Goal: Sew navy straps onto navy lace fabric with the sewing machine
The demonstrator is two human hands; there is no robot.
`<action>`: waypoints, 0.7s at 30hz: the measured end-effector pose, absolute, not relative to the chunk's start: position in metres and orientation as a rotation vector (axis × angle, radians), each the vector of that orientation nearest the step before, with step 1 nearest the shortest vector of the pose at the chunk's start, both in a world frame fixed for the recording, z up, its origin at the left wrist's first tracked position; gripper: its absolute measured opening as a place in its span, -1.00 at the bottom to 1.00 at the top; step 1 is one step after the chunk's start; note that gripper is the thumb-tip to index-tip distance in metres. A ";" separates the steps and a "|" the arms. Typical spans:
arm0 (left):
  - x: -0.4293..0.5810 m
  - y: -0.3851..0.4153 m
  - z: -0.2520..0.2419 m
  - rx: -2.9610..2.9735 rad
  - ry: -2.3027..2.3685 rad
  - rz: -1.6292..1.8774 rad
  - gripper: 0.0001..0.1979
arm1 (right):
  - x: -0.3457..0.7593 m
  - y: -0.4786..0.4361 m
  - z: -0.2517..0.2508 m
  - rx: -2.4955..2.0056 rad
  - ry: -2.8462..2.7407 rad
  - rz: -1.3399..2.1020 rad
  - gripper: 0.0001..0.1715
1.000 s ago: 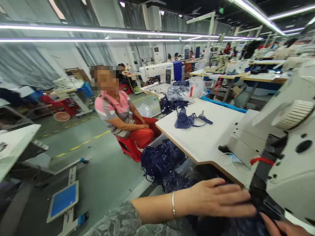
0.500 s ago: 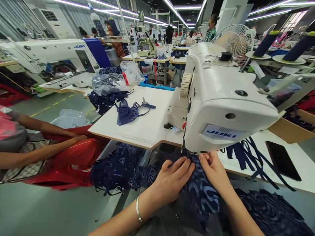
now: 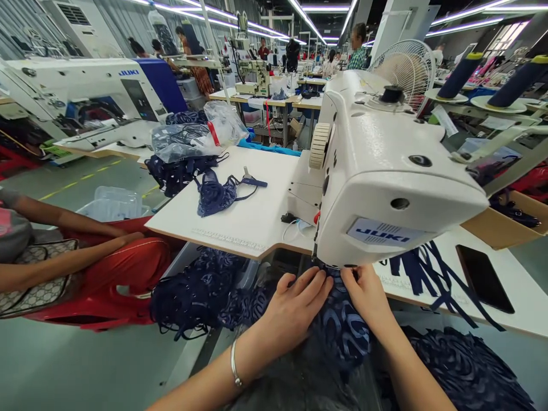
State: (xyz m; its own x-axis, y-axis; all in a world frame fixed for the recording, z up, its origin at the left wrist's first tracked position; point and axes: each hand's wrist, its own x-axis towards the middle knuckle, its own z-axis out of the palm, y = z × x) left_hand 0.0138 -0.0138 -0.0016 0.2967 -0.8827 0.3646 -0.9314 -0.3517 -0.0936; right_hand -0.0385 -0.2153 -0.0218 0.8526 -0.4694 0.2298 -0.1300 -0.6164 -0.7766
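Under the head of a white sewing machine (image 3: pixel 402 171) lies dark navy fabric (image 3: pixel 345 328) with a swirl pattern, its lower part hanging toward me. My left hand (image 3: pixel 295 308) rests on it from the left, fingers stretched out and lying flat near the needle area. On the other side my right hand (image 3: pixel 366 297) pinches the fabric's edge, thumb and fingers closed just below the machine head. The needle and the fabric's far edge are hidden by the head and my fingers. A navy bra (image 3: pixel 216 194) lies on the white tabletop (image 3: pixel 265 165) beyond my left hand.
Navy straps (image 3: pixel 422 274) and a black phone (image 3: pixel 484 277) lie at right. Swirl-patterned pieces (image 3: pixel 466 365) are heaped below them. More navy garments (image 3: pixel 192 291) fill a bin at left, beside a seated person (image 3: pixel 85 257). A second machine (image 3: pixel 89 91) stands further left.
The view has shifted slightly, so most things sit a little further left. Both hands keep their places on the fabric, and its hanging part has moved slightly upward toward the machine.
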 end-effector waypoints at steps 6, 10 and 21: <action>0.013 -0.015 -0.001 2.405 -1.699 0.590 -0.51 | -0.037 -0.215 -0.025 -2.185 0.473 -0.531 -0.77; 0.012 -0.015 -0.005 2.428 -1.700 0.643 -0.52 | -0.038 -0.213 -0.026 -2.147 0.485 -0.529 -0.76; 0.012 -0.016 -0.009 2.465 -1.579 0.744 -0.57 | -0.036 -0.209 -0.027 -2.114 0.472 -0.528 -0.78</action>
State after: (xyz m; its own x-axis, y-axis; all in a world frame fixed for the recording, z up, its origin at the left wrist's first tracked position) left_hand 0.0116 -0.0161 -0.0091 0.3343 -0.8206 0.4636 -0.8801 -0.4477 -0.1578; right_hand -0.0363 -0.2087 -0.0268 0.8373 -0.5109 0.1947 -0.1365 -0.5401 -0.8304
